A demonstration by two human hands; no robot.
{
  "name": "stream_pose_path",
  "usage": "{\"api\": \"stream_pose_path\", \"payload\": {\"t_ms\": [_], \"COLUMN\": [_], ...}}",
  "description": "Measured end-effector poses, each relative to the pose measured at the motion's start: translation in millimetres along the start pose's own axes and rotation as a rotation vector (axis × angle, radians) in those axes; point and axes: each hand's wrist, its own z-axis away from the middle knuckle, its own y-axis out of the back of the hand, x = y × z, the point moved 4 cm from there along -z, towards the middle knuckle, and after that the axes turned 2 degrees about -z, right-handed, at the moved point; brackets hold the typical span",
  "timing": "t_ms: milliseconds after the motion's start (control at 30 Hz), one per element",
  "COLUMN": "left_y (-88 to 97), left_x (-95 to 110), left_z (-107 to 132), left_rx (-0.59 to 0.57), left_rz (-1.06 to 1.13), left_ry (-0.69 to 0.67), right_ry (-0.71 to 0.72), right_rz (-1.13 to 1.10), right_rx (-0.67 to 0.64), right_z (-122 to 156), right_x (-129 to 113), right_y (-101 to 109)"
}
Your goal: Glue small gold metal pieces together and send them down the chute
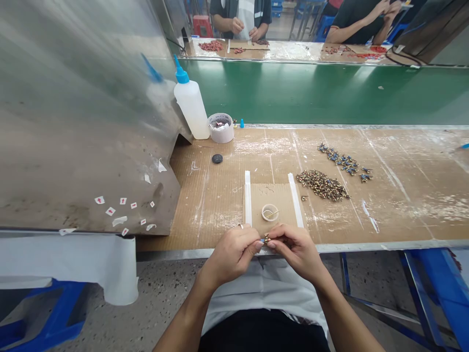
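My left hand [230, 252] and my right hand [296, 249] meet at the near edge of the cardboard-covered bench [395, 205], fingers pinched together on a tiny brass-and-blue part [266, 239]. A ring shows on my left hand. Just beyond my fingers sits a small white cap [270, 212] with a thin stick in it, between two white strips [248, 198]. To the right lie a pile of small brass parts [322, 185] and a scatter of blue-tipped parts [344, 161].
A white squeeze bottle with a blue nozzle [190, 102] and a tape roll [220, 127] stand at the back left beside a large metal panel [80, 112]. A green conveyor belt [330, 90] runs behind. Two other people work at the far bench.
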Motion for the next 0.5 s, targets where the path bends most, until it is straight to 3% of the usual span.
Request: {"api": "stream_pose_path", "payload": {"t_ms": [367, 433, 500], "left_y": [9.9, 11.4, 12.5], "left_x": [-7, -10, -14], "left_z": [1, 1, 0], "left_rx": [0.026, 0.034, 0.036], "left_rz": [0.095, 0.091, 0.069], "left_ry": [0.069, 0.050, 0.031], "right_ry": [-0.093, -0.063, -0.029], "right_rz": [-0.218, -0.198, -0.052], "right_rx": [0.043, 0.122, 0.284], "right_z": [6, 8, 7], "right_x": [-1, 0, 3], "right_y": [2, 19, 55]}}
